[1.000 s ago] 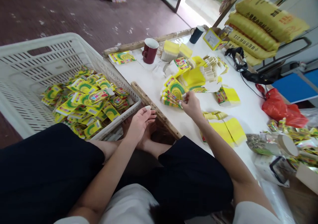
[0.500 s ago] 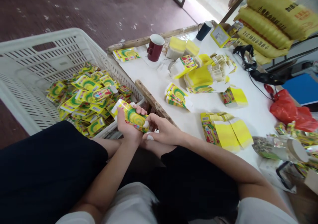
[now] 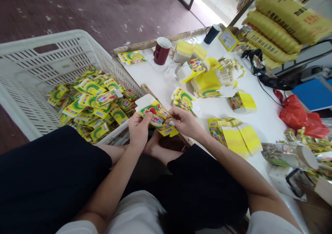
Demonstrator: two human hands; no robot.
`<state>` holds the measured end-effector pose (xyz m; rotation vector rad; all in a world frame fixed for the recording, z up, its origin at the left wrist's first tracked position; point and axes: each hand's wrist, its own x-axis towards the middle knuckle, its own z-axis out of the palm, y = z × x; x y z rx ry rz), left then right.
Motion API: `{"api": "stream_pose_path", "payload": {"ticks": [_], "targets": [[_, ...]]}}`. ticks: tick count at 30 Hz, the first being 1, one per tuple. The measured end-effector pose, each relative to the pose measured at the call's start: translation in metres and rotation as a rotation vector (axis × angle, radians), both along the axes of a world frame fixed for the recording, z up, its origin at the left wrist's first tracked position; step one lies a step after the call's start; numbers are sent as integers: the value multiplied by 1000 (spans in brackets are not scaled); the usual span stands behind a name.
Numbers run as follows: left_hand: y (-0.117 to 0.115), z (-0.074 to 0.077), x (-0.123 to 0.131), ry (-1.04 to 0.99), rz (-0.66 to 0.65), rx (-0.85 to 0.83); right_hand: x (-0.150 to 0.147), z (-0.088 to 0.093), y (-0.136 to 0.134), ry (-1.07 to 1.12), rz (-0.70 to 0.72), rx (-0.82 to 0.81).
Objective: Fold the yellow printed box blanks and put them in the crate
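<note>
Between my hands, above my lap, is a small yellow and green printed carton (image 3: pixel 157 114) with its end flaps sticking out. My left hand (image 3: pixel 138 128) is closed on its left end, the thumb lying on the printed face. My right hand (image 3: pixel 185 123) pinches the right end near a yellow flap with a barcode. To my left, a white plastic crate (image 3: pixel 77 36) holds a heap of filled-looking small yellow cartons (image 3: pixel 90 100). Close beyond my right hand, several cartons (image 3: pixel 183 99) lie stacked on the white table (image 3: pixel 207 111).
Flat yellow carton stacks (image 3: pixel 241 138) and bundled cartons (image 3: pixel 212 78) lie on the table. A maroon mug (image 3: pixel 162 52) and a dark mug (image 3: pixel 212 34) stand farther back. A clear jar (image 3: pixel 290 154), red plastic bag (image 3: pixel 302 118) and yellow sacks (image 3: pixel 282 23) are on the right.
The swirl-printed carton side was up in my left hand; now a fruit-printed face with spread flaps shows. My hands have moved up and right, and my right hand now grips the far end.
</note>
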<state>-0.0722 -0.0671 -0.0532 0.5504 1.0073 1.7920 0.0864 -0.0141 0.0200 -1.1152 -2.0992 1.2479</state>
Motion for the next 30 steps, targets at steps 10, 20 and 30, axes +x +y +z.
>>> {"api": "stream_pose_path", "payload": {"ticks": [10,20,30], "targets": [[-5,23,-19,357,146,91,36,4,10,-328,-39,676],[-21,-40,-11,524,55,-302,51,-6,17,-385,-146,918],[-68,-113,-31,962,-335,-569,25,-5,-5,-247,11,902]]}}
